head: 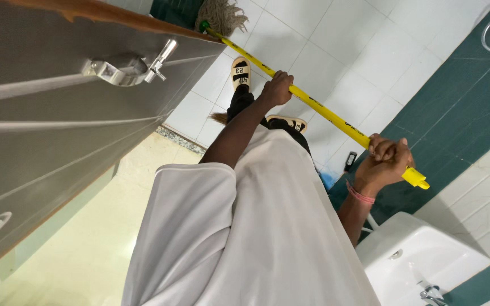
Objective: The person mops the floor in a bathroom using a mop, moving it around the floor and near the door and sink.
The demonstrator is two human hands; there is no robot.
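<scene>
— Where does the mop sit in the frame?

— Its yellow handle (324, 110) runs as one long diagonal, from the mop head (222, 16) of pale string at the top centre, down to the yellow end cap at the right of centre. The head rests on the white floor tiles (336, 39), partly behind the edge of the grey door (58, 130) that fills the upper left.

— Which hand is nearer the head?

— The left hand (277, 88), just above the middle of the frame. Its fingers are wrapped tight round the handle about halfway along. The right hand (388, 161) is at the right of centre, fingers curled closed round the handle just short of the end cap, with a pink band on that wrist.

— So the long axis lies between the hands?

— Yes, both fists are on the same pole, well apart, and the pole points away from the right hand, through the left, toward the top of the frame. Two sandalled feet (241, 72) stand on the tiles just beside and under the pole, near the left hand.

— Anything else close by?

— A white washbasin (421, 255) with a tap at the lower right, below the right forearm, against a teal and white tiled wall (460, 107).
</scene>
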